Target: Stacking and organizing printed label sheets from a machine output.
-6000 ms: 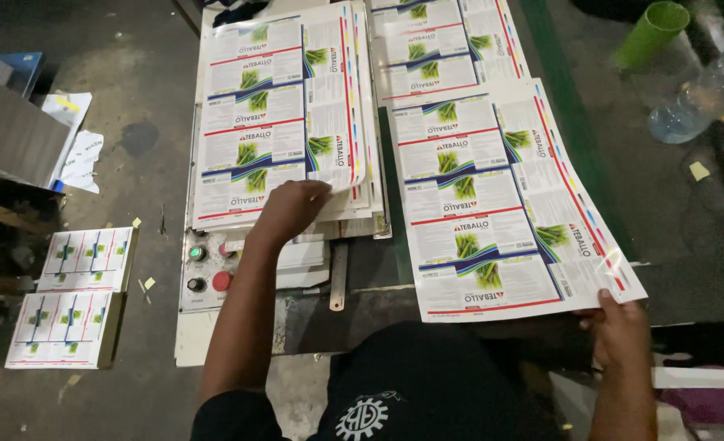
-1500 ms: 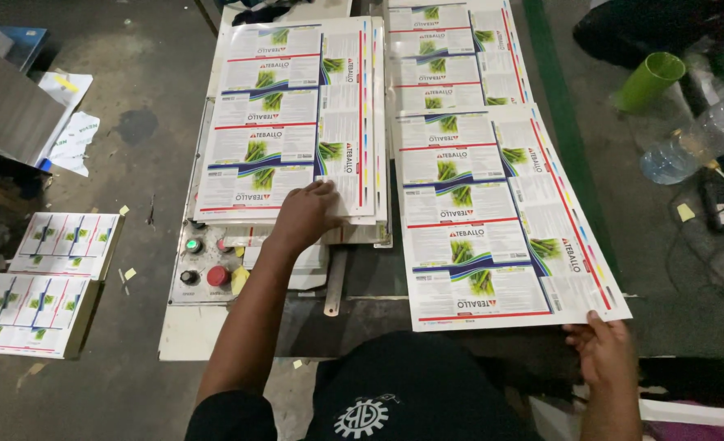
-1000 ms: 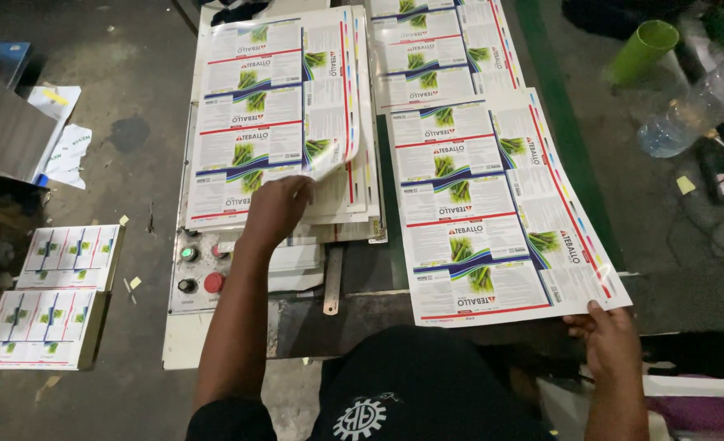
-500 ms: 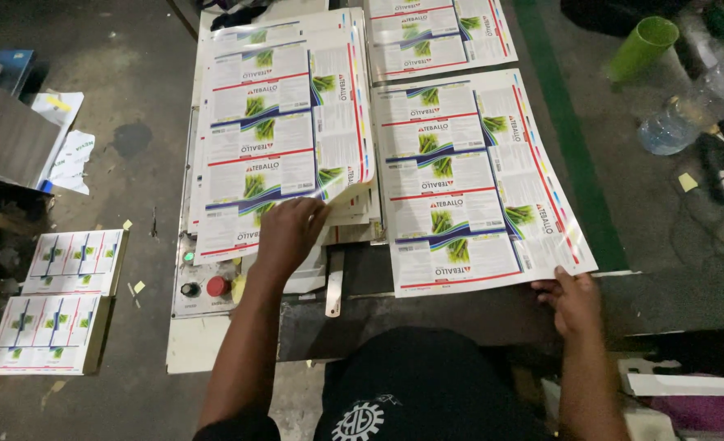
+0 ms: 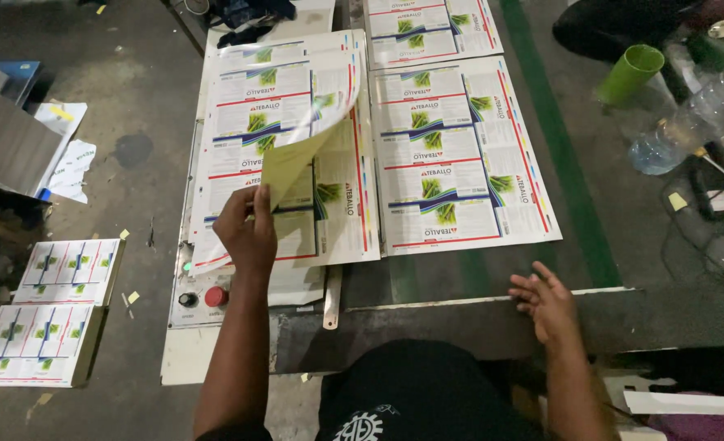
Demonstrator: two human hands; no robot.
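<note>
**A:** What are the hands doing?

**B:** The left hand is closed in a pinch on the corner of the top printed sheet, peeling it up so its yellowish underside shows. The rest of that sheet lies beyond the hand on the stack of printed sheets. The right hand is open, fingers spread, resting flat on the dark table edge, holding nothing.

**A:** And beside it?

**B:** A second pile of printed sheets lies just ahead of the right hand, to the right of the stack. Just beneath the left wrist sit a red button and a black knob.

**A:** What might go wrong?

**B:** I'd judge the sheet could crease or tear, since only one corner is gripped. A second sheet could cling and lift too. The forearm also passes close over the red button, so a dip might press it.
</note>
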